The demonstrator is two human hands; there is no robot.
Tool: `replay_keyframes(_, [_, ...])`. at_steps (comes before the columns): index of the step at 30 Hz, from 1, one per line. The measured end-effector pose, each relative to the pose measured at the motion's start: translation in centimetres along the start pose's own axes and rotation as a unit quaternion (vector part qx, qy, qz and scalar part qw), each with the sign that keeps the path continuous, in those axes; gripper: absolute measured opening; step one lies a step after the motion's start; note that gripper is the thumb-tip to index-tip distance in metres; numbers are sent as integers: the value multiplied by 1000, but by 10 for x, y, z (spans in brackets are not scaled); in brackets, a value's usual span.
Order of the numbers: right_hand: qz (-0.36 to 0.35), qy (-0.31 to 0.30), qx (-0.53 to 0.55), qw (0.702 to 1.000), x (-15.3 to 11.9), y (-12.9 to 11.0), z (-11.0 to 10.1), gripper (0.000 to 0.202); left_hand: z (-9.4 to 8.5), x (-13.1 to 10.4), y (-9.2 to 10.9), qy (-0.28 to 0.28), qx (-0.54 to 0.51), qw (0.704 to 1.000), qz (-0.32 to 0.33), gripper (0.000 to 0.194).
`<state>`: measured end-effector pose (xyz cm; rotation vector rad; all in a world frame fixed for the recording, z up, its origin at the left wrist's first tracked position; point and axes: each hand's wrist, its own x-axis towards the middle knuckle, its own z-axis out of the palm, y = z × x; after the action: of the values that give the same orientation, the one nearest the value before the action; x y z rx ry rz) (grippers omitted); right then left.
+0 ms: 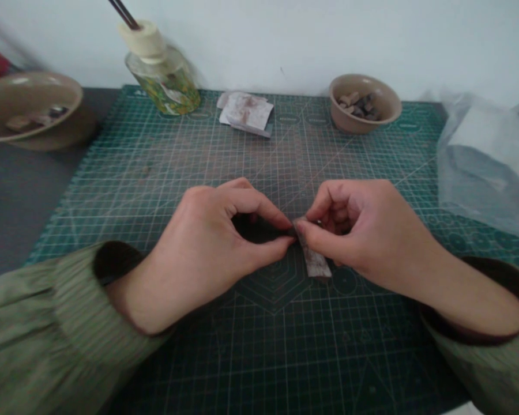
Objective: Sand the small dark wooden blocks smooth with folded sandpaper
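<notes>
— What takes up most of the desk?

— A green cutting mat (164,173) with a printed grid covers the middle. At its right edge lies a crumpled clear plastic bag (488,161). On the far left a large tan bowl (30,109) sits off the mat, blurred, with a few bits inside. At the mat's far edge stands a glass bottle (164,80) with a pale cap and dark sticks rising from it; a smaller tan bowl (365,104) holding brownish pieces stands further right, and a stained folded paper (246,112) lies between them.

— And the hands?

— Both come in from green striped sleeves and meet near the mat's centre. The left hand (211,242) has thumb and forefinger pressed together at their tips, against the top of a small brownish strip (315,259). The right hand (358,230) pinches that same strip from the other side, fingers curled.

— Where does the strip sit?

— Between the two hands' fingertips, its lower end hanging toward the mat; whether it touches the mat cannot be told.
</notes>
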<state>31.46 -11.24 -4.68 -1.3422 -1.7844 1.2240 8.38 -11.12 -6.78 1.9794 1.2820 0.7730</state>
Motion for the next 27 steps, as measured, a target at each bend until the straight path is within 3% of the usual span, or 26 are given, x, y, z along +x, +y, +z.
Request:
replay_keyframes(6, [19,-32,22,999,0,1,0,26,0,0,0,0,-2,1000,-2,10])
replay_keyframes(15, [21,-8,15,1000,1,1,-1,29,0,0,0,-5,-7,1000,-5,9])
replay_keyframes(19, [32,-38,34,998,0,1,-1,29,-1,0,-1,-7,-4,1000,-1,7])
replay_keyframes(23, [16,-3,14,1000,1,1,0,28,-1,0,-2,-7,-7,1000,6,9])
replay_keyframes(27, [14,-23,20,999,1,2,-2,28,-1,0,-2,-14,-8,1000,7,9])
